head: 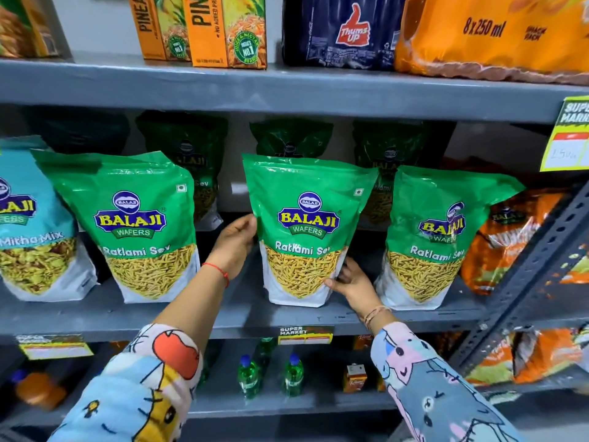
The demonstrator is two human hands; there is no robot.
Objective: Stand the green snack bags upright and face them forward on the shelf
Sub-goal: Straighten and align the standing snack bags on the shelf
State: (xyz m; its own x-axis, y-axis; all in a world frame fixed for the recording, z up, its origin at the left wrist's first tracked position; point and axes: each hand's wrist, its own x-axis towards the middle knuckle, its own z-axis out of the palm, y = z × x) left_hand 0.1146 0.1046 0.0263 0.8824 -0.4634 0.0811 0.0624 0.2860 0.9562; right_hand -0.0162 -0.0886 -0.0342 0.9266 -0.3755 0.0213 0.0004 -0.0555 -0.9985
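A green Ratlami Sev bag (301,231) stands upright, label forward, on a grey shelf (223,314). The left hand (234,242) cups the bag's left edge, fingers curled together behind it. The right hand (349,283) grips its lower right corner, thumb on the front, fingers behind. Matching green bags stand either side of it (134,224) (430,237), more behind.

Bright, even light is falling from above and in front, leaving sheen on the front green bags (306,224). Shadow is pooling under the upper shelf (287,90), dimming the back row. Wide-angle distortion is bending the shelf lines; the edges and sleeves (140,387) are blurring.
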